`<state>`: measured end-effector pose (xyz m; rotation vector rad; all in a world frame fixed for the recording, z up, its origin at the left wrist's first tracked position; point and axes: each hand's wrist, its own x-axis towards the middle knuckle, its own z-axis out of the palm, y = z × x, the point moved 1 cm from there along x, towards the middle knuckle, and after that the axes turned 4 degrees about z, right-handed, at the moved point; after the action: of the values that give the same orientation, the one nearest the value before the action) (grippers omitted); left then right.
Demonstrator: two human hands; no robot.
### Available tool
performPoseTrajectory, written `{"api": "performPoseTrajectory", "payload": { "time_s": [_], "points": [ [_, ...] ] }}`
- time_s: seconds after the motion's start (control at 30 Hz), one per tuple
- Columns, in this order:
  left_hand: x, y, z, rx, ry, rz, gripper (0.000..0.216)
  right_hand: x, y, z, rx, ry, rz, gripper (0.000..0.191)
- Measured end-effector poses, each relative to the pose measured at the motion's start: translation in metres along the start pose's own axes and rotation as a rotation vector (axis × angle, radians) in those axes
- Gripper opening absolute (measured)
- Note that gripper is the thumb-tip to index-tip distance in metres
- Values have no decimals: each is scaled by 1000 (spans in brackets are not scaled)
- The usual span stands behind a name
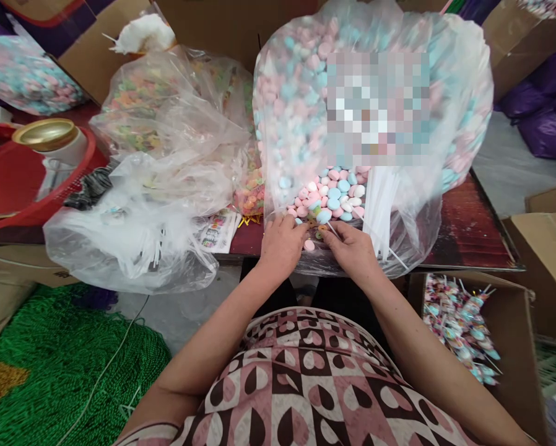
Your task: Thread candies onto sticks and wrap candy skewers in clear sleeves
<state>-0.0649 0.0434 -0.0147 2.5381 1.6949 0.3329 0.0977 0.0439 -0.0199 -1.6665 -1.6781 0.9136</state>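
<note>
Pink, blue and white candies spill from the mouth of a big clear plastic bag on the table. Among them, my right hand pinches a thin white stick, with a blue candy touching its upper end. My left hand is closed at the pile's left edge, its fingertips by a few candies; what they hold is hidden. Small ring-shaped gummies and a loose pink candy lie between the hands. A bundle of white sticks rests just right of the pile.
Left on the table are bags of colourful gummies, a bag of white sticks, printed wrappers and a red basket. Below right, a cardboard box holds wrapped candy sticks. Green strands cover the floor at lower left.
</note>
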Motion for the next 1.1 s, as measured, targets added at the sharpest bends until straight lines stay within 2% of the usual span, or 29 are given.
{"api": "performPoseTrajectory", "payload": {
  "time_s": [0.1, 0.17, 0.3, 0.4, 0.47, 0.53, 0.67, 0.87, 1.0, 1.1],
  "points": [
    [-4, -2, 0, -81, 31, 3, 21, -3, 0, -5, 117, 3, 51, 32],
    [-6, -4, -1, -221, 99, -29, 17, -5, -2, -8, 190, 13, 82, 33],
    [-3, -3, -3, -786, 259, -177, 11, -12, -10, -10, 387, -47, 113, 33],
    [3, 4, 0, -1247, 220, -304, 14, -14, -13, -8, 453, -89, 86, 29],
    [5, 11, 2, -1435, 188, -344, 19, -14, -13, -7, 474, -81, 73, 28],
    [5, 17, 3, -1525, 189, -350, 23, -14, -12, -6, 498, -82, 101, 28],
    [2, 22, 1, -1558, 174, -339, 29, -15, -11, -5, 544, -63, 168, 29],
    [4, 25, -3, -1625, 152, -353, 32, -16, -13, -3, 437, 16, 128, 26],
    [5, 25, -6, -1729, 162, -434, 33, -19, -16, -9, 321, 96, 61, 26],
    [5, 20, -8, -1881, 194, -526, 33, -30, -18, -20, 362, 53, 79, 27]
  ]
}}
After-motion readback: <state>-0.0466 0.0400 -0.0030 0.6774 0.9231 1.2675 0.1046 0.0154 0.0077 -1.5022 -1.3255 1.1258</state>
